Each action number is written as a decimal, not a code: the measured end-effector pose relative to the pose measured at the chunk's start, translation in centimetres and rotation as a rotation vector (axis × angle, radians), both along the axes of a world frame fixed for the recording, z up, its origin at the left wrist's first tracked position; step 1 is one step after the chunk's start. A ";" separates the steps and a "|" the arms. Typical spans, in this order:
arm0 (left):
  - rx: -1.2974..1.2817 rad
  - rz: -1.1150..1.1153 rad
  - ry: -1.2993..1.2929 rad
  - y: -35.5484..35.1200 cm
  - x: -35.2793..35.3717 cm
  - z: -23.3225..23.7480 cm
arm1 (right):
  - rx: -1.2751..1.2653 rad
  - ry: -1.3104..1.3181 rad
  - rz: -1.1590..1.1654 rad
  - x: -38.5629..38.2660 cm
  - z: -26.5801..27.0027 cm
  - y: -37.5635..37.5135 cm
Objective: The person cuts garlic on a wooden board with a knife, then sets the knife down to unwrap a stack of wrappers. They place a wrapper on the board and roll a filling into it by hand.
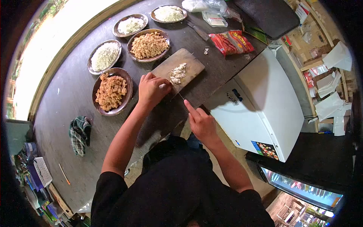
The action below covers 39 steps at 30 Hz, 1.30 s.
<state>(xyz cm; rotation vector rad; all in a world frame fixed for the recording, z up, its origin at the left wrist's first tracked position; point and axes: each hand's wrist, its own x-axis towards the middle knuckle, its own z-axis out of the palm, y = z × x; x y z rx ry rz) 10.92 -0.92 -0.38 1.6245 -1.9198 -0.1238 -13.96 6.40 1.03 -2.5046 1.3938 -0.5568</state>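
Note:
A wooden cutting board [194,67] lies at the table's near edge, with a small heap of pale chopped pieces [177,73] on it. Over the board's near left corner, my left hand [152,90] has its fingers curled closed; what they pinch is hidden. My right hand [203,124] grips a knife [181,96], its index finger stretched along the top. Only a thin line of the blade shows, pointing at the board's near edge, and the handle is covered by my palm. Beyond the board stands a bowl of brown chunks [149,45].
Another bowl of brown chunks [110,92] and three bowls of pale shreds [105,56] stand leftward. A second knife [198,30], a red packet [231,42] and plastic bags [214,17] lie at the back. A checked cloth [79,135] lies left; a white freezer [261,109] stands right.

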 end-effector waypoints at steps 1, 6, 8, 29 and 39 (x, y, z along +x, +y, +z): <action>-0.002 -0.003 0.013 -0.1 0.0 -0.2 | 0.001 -0.011 -0.006 0.1 -0.1 0.1; -0.008 0.002 0.015 0.0 -0.1 -0.2 | -0.022 0.062 -0.041 1.4 -0.6 -0.5; -0.019 0.009 0.006 0.0 -0.1 -0.2 | -0.046 0.089 -0.052 2.1 -0.6 -1.1; -0.075 -0.030 0.005 0.2 0.1 -0.2 | -0.045 0.063 -0.026 1.4 -1.1 -1.0; -0.086 -0.090 0.022 0.1 0.7 -0.6 | -0.022 -0.031 -0.009 0.8 -0.5 0.0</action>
